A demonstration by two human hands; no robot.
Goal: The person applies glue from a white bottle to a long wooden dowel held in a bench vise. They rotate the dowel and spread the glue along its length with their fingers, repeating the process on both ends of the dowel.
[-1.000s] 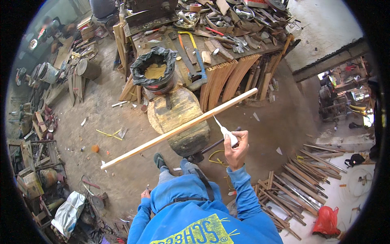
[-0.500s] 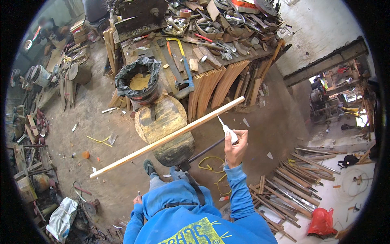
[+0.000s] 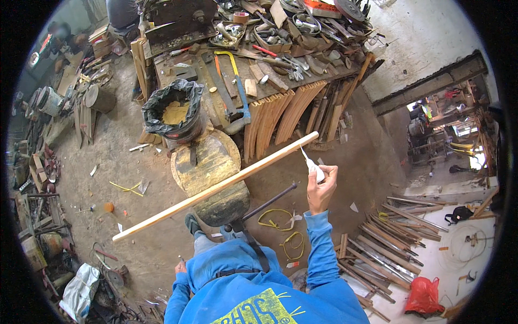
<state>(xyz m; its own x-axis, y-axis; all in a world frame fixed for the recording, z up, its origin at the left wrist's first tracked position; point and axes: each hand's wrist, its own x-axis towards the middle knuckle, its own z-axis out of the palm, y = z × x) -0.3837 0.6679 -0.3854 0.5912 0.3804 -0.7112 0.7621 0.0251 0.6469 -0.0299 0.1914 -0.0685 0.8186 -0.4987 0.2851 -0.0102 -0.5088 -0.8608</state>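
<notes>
My right hand (image 3: 320,190) is closed around a small white squeeze bottle (image 3: 315,171). Its thin nozzle points up and touches a long pale wooden stick (image 3: 216,187) close to the stick's far right end. The stick lies slanted across a round wooden stump (image 3: 213,162) in front of me, its left end low over the dirt floor. My left hand (image 3: 181,267) is down by my left knee, away from the stick. Little of it shows, and I cannot tell if it holds anything.
Behind the stump stands a bin lined with a black bag (image 3: 172,110) holding sawdust. A workbench (image 3: 270,81) piled with tools has curved wooden slats (image 3: 286,116) leaning on its front. Sticks (image 3: 388,243), a red bag (image 3: 423,297) and yellow wire loops (image 3: 275,218) lie on the floor to my right.
The bottle's nozzle has slid along the stick toward its right end. The stick stays across the stump, and my view has shifted slightly.
</notes>
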